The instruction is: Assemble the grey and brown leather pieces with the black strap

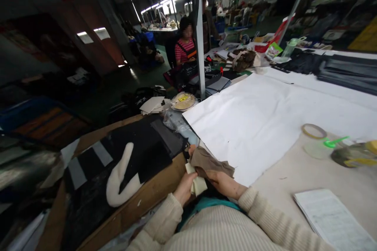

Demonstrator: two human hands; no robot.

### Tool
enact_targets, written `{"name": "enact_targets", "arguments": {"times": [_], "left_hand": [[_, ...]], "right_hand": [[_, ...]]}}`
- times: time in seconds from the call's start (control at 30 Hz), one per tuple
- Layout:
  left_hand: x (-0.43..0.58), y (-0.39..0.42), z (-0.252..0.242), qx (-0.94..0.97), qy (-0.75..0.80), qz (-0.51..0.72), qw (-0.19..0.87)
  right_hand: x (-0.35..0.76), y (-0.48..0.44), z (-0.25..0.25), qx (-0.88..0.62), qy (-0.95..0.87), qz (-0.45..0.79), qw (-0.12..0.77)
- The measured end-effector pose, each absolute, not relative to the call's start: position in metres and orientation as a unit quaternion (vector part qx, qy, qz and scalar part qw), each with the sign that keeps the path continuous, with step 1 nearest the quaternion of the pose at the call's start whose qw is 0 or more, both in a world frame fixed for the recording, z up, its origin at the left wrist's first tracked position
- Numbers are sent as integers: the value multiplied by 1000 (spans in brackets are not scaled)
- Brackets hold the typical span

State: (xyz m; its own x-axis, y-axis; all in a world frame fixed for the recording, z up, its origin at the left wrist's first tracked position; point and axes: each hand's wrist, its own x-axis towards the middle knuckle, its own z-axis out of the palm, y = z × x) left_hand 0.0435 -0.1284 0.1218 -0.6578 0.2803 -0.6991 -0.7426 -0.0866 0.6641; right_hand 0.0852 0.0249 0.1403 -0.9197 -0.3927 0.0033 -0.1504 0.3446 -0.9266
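My left hand (185,188) is closed on a folded pale-yellow piece (199,185), which looks like thin sheet or cloth. Just to its right, my right hand (224,184) grips a brown piece of fabric (210,161) that drapes over the corner of the white-covered table. The fabric hides most of the right fingers. A small skin-toned patch shows at the fabric's far left end, and I cannot make out what it is. Both hands are close together in front of my body, and the two pieces overlap.
Left stands a cardboard box (160,178) with black sheets and a curved cream fluffy strip (118,186). On the table lie white sheeting (250,110), a tape roll (313,130), a jar (355,154) and a paper pad (335,217). A metal post (200,47) rises ahead; a person (185,45) sits beyond.
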Motion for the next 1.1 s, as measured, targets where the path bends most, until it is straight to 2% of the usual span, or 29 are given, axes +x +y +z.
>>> {"name": "enact_targets", "arguments": {"times": [0.27, 0.43, 0.63, 0.77, 0.97, 1.03, 1.1], "left_hand": [[43, -153, 114, -257, 429, 775, 387], [41, -168, 115, -276, 473, 787, 285], [40, -189, 140, -242, 491, 806, 226], [21, -217, 163, -200, 532, 814, 119], [-23, -283, 199, -120, 666, 732, -72], [-34, -295, 205, -94, 718, 683, -97], [-42, -297, 203, -80, 747, 656, -77]], "right_hand": [[84, 9, 135, -194, 836, -502, 105], [79, -16, 137, -186, 831, -517, 89], [70, -41, 142, -157, 850, -502, 25], [60, -55, 147, -162, 858, -487, -8], [39, -76, 148, -101, 815, -571, -5], [32, -81, 142, -13, 774, -633, 18], [27, -80, 132, 94, 715, -690, 53]]}}
